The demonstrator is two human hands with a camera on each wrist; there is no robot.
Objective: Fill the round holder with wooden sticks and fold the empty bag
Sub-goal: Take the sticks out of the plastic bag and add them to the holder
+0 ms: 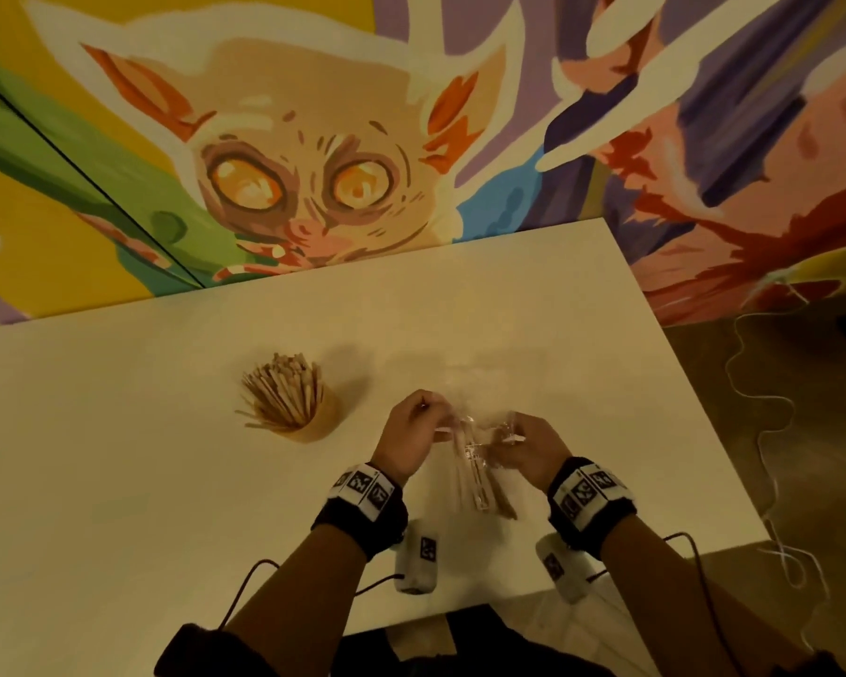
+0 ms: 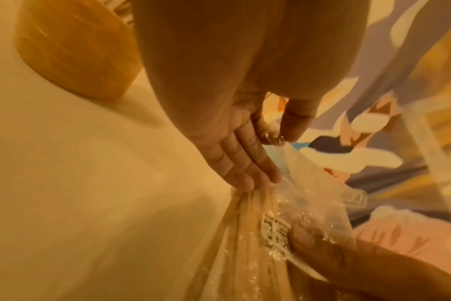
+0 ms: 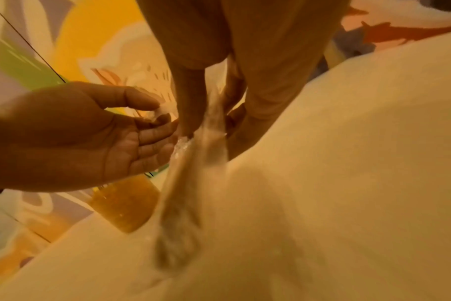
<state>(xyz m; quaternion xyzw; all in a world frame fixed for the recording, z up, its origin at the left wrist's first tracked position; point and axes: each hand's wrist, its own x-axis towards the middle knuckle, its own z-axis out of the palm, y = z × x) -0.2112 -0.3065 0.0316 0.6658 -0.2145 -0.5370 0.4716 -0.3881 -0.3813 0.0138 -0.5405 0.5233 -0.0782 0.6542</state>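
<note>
A tan round holder [image 1: 308, 422] stands on the white table, packed with wooden sticks [image 1: 282, 390] that fan outward. Right of it, both hands hold up a clear plastic bag [image 1: 477, 473] with several wooden sticks inside; its lower end hangs toward me. My left hand [image 1: 433, 417] pinches the bag's top edge between thumb and forefinger [image 2: 276, 138], the other fingers [image 2: 245, 169] lying straight along the bag [image 2: 304, 205]. My right hand [image 1: 506, 434] pinches the other side of the top [image 3: 209, 114]. The bag [image 3: 188, 193] is blurred in the right wrist view. The holder [image 2: 75, 51] shows behind the left hand.
The white table [image 1: 118, 481] ends against a painted mural wall [image 1: 313, 163] at the back and at an edge on the right. A thin white cord [image 1: 772, 432] trails on the floor beyond that edge. Black cables [image 1: 245, 588] run from my wristbands.
</note>
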